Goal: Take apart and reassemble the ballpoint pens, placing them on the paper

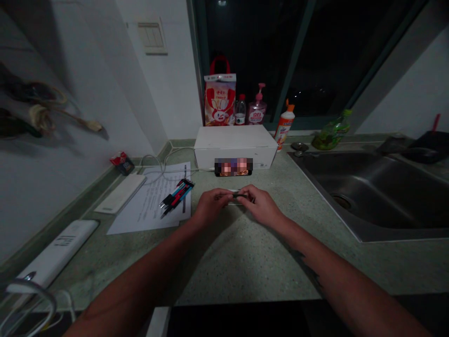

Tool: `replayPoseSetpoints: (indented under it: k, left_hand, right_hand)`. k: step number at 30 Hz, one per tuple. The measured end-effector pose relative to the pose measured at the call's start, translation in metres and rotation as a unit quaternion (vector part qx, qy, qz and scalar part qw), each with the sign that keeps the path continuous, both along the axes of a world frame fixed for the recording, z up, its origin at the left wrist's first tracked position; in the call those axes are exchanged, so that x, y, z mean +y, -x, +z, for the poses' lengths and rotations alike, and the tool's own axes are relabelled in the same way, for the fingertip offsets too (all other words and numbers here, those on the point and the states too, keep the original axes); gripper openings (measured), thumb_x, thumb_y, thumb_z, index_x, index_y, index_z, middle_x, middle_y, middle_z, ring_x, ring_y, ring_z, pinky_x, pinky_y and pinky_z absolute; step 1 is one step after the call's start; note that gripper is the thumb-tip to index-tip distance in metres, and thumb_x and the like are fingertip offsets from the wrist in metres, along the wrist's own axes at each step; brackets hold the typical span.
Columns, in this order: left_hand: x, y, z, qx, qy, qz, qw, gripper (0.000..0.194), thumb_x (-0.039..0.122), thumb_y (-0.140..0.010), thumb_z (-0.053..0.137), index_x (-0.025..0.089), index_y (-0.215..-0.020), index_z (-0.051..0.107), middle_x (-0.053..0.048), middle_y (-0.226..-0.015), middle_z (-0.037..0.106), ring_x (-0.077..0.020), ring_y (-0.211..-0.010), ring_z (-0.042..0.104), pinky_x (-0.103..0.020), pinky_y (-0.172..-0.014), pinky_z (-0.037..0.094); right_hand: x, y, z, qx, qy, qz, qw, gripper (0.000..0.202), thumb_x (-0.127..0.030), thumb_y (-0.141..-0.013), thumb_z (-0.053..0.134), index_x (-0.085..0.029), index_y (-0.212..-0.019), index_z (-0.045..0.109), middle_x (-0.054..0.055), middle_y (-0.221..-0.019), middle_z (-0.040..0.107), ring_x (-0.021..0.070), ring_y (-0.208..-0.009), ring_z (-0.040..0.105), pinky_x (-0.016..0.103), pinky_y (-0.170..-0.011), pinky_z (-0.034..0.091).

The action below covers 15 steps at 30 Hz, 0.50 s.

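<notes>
My left hand (214, 204) and my right hand (260, 202) meet over the counter, fingertips pinched on a small dark, slim piece (240, 195) between them. It lies level; its kind is too small to make out, and the fingers cover its ends. Just beneath it, partly hidden by my hands, a small pale flat thing (239, 203) rests on the counter. Beyond my fingers a phone (233, 167) leans sideways against a white box (235, 140), its screen lit and a cable in its left end. Several pens (177, 196) lie bunched on a printed paper (150, 213) to the left.
A sink (382, 187) is set into the counter (242, 267) at right. Bottles, including a pink pump bottle (257, 111), and a red-and-white bag (220, 100) stand behind the box. A white power strip (58, 252) and a white flat box (121, 193) lie at left.
</notes>
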<state>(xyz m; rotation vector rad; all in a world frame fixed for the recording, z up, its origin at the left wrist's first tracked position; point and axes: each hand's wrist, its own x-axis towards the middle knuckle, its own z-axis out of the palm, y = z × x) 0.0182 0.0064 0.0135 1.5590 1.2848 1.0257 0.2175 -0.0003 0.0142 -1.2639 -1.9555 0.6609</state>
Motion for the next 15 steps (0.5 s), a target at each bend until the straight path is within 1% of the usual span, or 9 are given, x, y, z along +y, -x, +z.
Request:
replayPoseSetpoints:
  k: [2, 3, 5, 7, 8, 10, 11, 12, 15]
  left_hand:
    - [0.0001, 0.0005, 0.0002, -0.004, -0.001, -0.001, 1.0, 0.021, 0.034, -0.08, 0.071, 0.017, -0.09, 0.079, -0.003, -0.073, 0.075, -0.0145, -0.063, 0.064, -0.025, -0.06, 0.05]
    - [0.0002, 0.0007, 0.0001, -0.004, -0.002, -0.001, 1.0, 0.021, 0.034, -0.08, 0.071, 0.017, -0.09, 0.079, -0.003, -0.073, 0.075, -0.0146, -0.063, 0.064, -0.025, -0.06, 0.05]
    - [0.0004, 0.001, -0.0005, 0.0, -0.007, 0.003, 1.0, 0.021, 0.034, -0.08, 0.07, 0.017, -0.089, 0.079, -0.003, -0.072, 0.075, -0.0147, -0.062, 0.063, -0.025, -0.059, 0.05]
    - [0.0005, 0.0011, -0.0013, 0.001, -0.007, 0.003, 1.0, 0.021, 0.034, -0.08, 0.07, 0.017, -0.089, 0.079, -0.003, -0.073, 0.076, -0.0148, -0.063, 0.064, -0.025, -0.06, 0.05]
    - [0.0005, 0.001, -0.0015, 0.0, -0.005, 0.002, 1.0, 0.021, 0.034, -0.08, 0.07, 0.017, -0.089, 0.079, -0.003, -0.074, 0.076, -0.0147, -0.063, 0.064, -0.025, -0.06, 0.051]
    - [0.0005, 0.0009, -0.0018, -0.006, 0.0, 0.0, 1.0, 0.022, 0.035, -0.08, 0.07, 0.017, -0.09, 0.078, -0.003, -0.075, 0.076, -0.0146, -0.063, 0.064, -0.025, -0.061, 0.051]
    - [0.0006, 0.0009, -0.0017, -0.008, 0.0, 0.0, 1.0, 0.023, 0.036, -0.08, 0.07, 0.017, -0.09, 0.078, -0.004, -0.075, 0.076, -0.0146, -0.063, 0.064, -0.026, -0.061, 0.051]
    - [0.0007, 0.0009, -0.0015, -0.008, -0.001, 0.002, 1.0, 0.023, 0.037, -0.08, 0.07, 0.017, -0.09, 0.078, -0.004, -0.075, 0.076, -0.0148, -0.063, 0.064, -0.026, -0.061, 0.051]
    - [0.0009, 0.0012, -0.0006, -0.005, 0.0, 0.008, 1.0, 0.024, 0.037, -0.08, 0.07, 0.017, -0.09, 0.079, -0.003, -0.072, 0.075, -0.0155, -0.063, 0.063, -0.026, -0.06, 0.05]
  right_hand:
    - [-0.0003, 0.0, 0.0011, -0.018, 0.008, 0.008, 1.0, 0.025, -0.035, -0.099, 0.053, -0.021, -0.086, 0.068, 0.002, -0.072, 0.068, 0.0168, -0.068, 0.061, 0.029, -0.066, 0.042]
    - [-0.0003, -0.0001, 0.0014, -0.017, 0.011, 0.009, 1.0, 0.026, -0.036, -0.1, 0.052, -0.021, -0.086, 0.068, 0.002, -0.073, 0.068, 0.0168, -0.069, 0.062, 0.029, -0.067, 0.042]
    - [-0.0004, -0.0001, 0.0013, -0.003, 0.013, 0.004, 1.0, 0.017, -0.036, -0.096, 0.06, -0.021, -0.1, 0.069, 0.002, -0.083, 0.071, 0.0168, -0.071, 0.063, 0.029, -0.067, 0.043]
    - [-0.0005, -0.0002, 0.001, 0.01, 0.005, -0.005, 1.0, 0.026, -0.032, -0.089, 0.069, -0.021, -0.112, 0.066, 0.003, -0.091, 0.072, 0.0169, -0.074, 0.063, 0.028, -0.067, 0.044]
    - [-0.0006, -0.0003, 0.001, 0.007, 0.001, -0.005, 1.0, 0.025, -0.031, -0.089, 0.069, -0.021, -0.111, 0.066, 0.003, -0.091, 0.072, 0.017, -0.074, 0.063, 0.028, -0.067, 0.043]
    - [-0.0009, -0.0004, 0.0016, -0.016, -0.002, -0.002, 1.0, 0.014, -0.032, -0.095, 0.06, -0.02, -0.097, 0.068, 0.003, -0.083, 0.07, 0.0172, -0.072, 0.062, 0.029, -0.066, 0.042]
    - [-0.0011, -0.0005, 0.0022, -0.027, -0.001, 0.0, 1.0, 0.02, -0.033, -0.098, 0.055, -0.02, -0.091, 0.068, 0.003, -0.078, 0.069, 0.0172, -0.071, 0.062, 0.029, -0.066, 0.042]
    - [-0.0012, -0.0005, 0.0029, -0.032, 0.001, 0.0, 0.999, 0.023, -0.034, -0.1, 0.053, -0.02, -0.089, 0.068, 0.003, -0.077, 0.069, 0.0172, -0.07, 0.061, 0.029, -0.067, 0.042]
    - [-0.0018, -0.0004, 0.0045, -0.019, 0.004, -0.005, 1.0, 0.016, -0.033, -0.094, 0.062, -0.021, -0.103, 0.069, 0.003, -0.085, 0.071, 0.0167, -0.071, 0.062, 0.028, -0.067, 0.043]
